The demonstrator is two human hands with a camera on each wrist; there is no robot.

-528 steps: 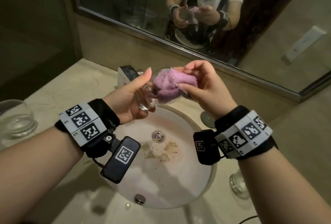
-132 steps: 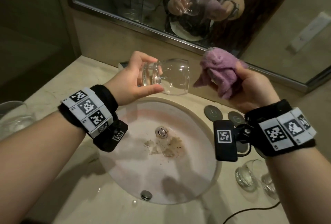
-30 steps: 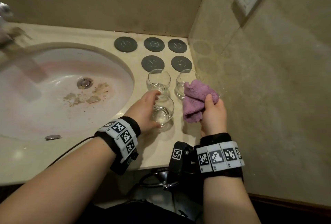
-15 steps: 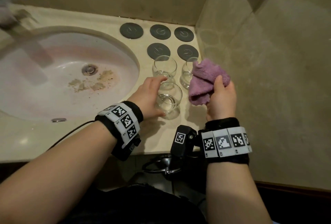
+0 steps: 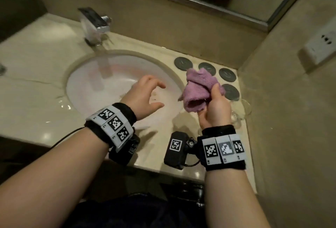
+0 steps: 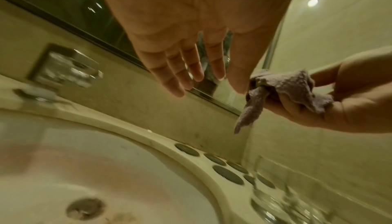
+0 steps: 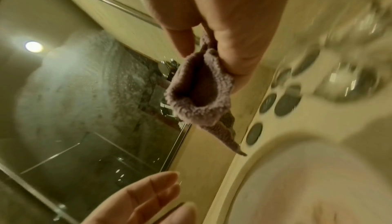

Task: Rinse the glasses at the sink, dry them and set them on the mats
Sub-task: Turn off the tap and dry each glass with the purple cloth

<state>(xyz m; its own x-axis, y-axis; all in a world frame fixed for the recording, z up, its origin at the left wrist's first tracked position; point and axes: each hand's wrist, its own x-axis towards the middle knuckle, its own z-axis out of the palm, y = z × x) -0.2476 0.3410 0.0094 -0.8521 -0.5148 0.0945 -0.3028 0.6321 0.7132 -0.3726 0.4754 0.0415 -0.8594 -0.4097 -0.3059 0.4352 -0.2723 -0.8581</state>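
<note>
Above the pale sink (image 5: pixel 76 89), the left hand (image 5: pixel 143 96) hovers with its fingers spread and relaxed, holding nothing; the left wrist view shows the palm from below, fingers straight. Beside it, the right hand (image 5: pixel 216 107) is curled round a bunched purple cloth (image 5: pixel 198 89), thumb pressed on top. The head view alone shows the faucet (image 5: pixel 96 23) at the back of the basin and the wall socket (image 5: pixel 321 47). The left wrist view alone shows the drain (image 6: pixel 84 208). Dark round mats (image 5: pixel 227 74) lie on the counter (image 5: pixel 27 104) behind the cloth, all bare where visible. The glasses (image 5: pixel 241 111) stand on the counter just right of the right hand, nearer than the mats, not on them. That hand covers most of them; their number cannot be told. Both wrist views blur them to glints.
</note>
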